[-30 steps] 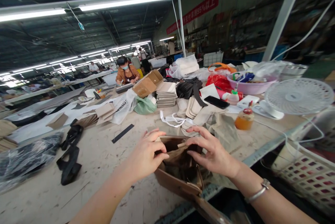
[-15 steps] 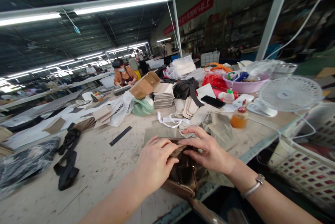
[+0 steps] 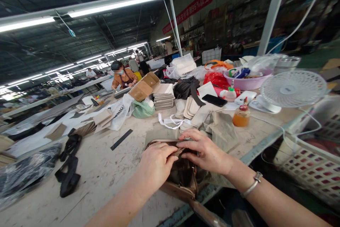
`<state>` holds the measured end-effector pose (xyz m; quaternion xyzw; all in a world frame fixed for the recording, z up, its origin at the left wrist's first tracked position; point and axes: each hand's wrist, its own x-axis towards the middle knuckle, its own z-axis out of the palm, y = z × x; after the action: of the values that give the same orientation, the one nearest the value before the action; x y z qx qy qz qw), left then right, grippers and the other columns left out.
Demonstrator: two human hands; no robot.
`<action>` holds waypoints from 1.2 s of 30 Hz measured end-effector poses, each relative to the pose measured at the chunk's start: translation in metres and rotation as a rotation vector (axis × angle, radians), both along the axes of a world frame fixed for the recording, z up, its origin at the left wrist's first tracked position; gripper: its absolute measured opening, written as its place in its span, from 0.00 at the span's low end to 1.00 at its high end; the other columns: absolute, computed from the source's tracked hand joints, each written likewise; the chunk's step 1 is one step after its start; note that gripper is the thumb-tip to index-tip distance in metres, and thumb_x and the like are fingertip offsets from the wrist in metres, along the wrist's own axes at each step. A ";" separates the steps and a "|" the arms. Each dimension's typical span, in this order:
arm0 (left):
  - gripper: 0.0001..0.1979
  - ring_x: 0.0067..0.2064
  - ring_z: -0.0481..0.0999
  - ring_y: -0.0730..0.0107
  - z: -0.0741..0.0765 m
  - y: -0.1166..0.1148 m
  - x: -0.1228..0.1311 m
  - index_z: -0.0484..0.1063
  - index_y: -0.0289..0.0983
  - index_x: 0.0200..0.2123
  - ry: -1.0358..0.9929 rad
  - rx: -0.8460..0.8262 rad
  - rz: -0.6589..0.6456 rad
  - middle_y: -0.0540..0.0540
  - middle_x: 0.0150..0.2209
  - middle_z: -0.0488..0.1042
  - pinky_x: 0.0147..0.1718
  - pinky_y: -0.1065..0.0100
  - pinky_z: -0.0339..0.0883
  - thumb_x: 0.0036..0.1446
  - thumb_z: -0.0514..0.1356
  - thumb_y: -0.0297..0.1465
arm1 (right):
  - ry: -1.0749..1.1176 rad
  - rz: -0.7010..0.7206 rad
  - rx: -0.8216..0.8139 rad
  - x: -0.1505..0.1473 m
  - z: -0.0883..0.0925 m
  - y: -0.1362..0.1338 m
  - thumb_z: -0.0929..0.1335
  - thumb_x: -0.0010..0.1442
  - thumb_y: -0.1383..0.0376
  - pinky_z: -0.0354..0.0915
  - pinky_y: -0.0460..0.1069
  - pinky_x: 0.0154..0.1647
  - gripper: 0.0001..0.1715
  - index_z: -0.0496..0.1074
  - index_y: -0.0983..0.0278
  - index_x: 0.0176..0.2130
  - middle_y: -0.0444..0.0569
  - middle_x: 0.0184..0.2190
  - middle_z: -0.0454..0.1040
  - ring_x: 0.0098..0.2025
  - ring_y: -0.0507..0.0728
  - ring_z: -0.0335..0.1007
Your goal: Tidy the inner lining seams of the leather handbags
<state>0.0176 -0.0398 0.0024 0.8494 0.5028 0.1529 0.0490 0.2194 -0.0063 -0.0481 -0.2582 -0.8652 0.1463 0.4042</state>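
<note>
The left hand (image 3: pixel 156 163) and the right hand (image 3: pixel 205 151), fingertips nearly meeting, each pinch between thumb and fingers a fold of material at the mouth of the brown bag (image 3: pixel 177 189), whose open body sits just below the grip at the near edge of the table (image 3: pixel 106 184). Just beyond the grip lie a white strap (image 3: pixel 170 124) and pale cut pieces (image 3: pixel 191 108), with a black strip (image 3: pixel 121 140) to its left and an orange-filled bottle (image 3: pixel 241 118) beyond to its right. Farther right of it stands a white fan (image 3: pixel 294 90), above a plastic basket (image 3: pixel 302 175).
</note>
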 end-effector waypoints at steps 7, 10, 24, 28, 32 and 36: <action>0.10 0.40 0.76 0.64 -0.002 0.005 0.001 0.77 0.42 0.39 -0.036 -0.037 0.018 0.50 0.39 0.79 0.43 0.62 0.69 0.52 0.63 0.27 | 0.012 -0.017 0.003 -0.001 0.001 0.001 0.68 0.58 0.69 0.60 0.56 0.56 0.10 0.74 0.62 0.41 0.53 0.47 0.67 0.54 0.60 0.59; 0.07 0.39 0.76 0.64 -0.002 0.005 0.001 0.78 0.42 0.37 -0.037 -0.021 0.030 0.50 0.36 0.79 0.43 0.62 0.68 0.52 0.63 0.30 | 0.032 -0.028 -0.015 -0.003 -0.001 0.001 0.68 0.58 0.69 0.60 0.57 0.55 0.07 0.74 0.62 0.39 0.53 0.47 0.67 0.54 0.60 0.60; 0.09 0.48 0.69 0.58 0.004 0.017 0.001 0.76 0.40 0.27 0.043 0.114 0.061 0.44 0.45 0.71 0.46 0.57 0.64 0.55 0.57 0.27 | 0.302 -0.071 -0.197 -0.015 -0.010 0.008 0.70 0.56 0.68 0.67 0.50 0.45 0.10 0.75 0.61 0.41 0.50 0.40 0.72 0.42 0.55 0.70; 0.09 0.40 0.74 0.66 0.005 0.026 0.000 0.74 0.38 0.28 0.053 -0.026 0.031 0.47 0.37 0.75 0.43 0.63 0.66 0.56 0.56 0.25 | 0.304 -0.143 -0.242 -0.014 -0.011 0.011 0.74 0.52 0.61 0.68 0.51 0.40 0.28 0.70 0.61 0.52 0.51 0.39 0.73 0.38 0.56 0.70; 0.08 0.37 0.74 0.68 0.002 0.032 0.000 0.72 0.37 0.28 0.048 -0.047 0.065 0.48 0.34 0.75 0.38 0.68 0.65 0.57 0.55 0.25 | 0.238 -0.149 -0.284 -0.010 -0.010 0.015 0.75 0.50 0.56 0.66 0.50 0.38 0.25 0.75 0.64 0.46 0.52 0.36 0.73 0.37 0.56 0.69; 0.08 0.34 0.73 0.70 0.001 0.034 0.000 0.70 0.37 0.28 0.047 -0.056 0.077 0.49 0.32 0.74 0.35 0.69 0.64 0.58 0.54 0.25 | 0.187 -0.124 -0.347 -0.007 -0.009 0.017 0.72 0.55 0.57 0.64 0.48 0.34 0.15 0.78 0.61 0.41 0.47 0.30 0.72 0.33 0.54 0.68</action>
<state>0.0173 -0.0058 0.0030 0.8310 0.5402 0.1208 0.0550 0.2126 0.0110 -0.0572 -0.3622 -0.7680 0.2914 0.4405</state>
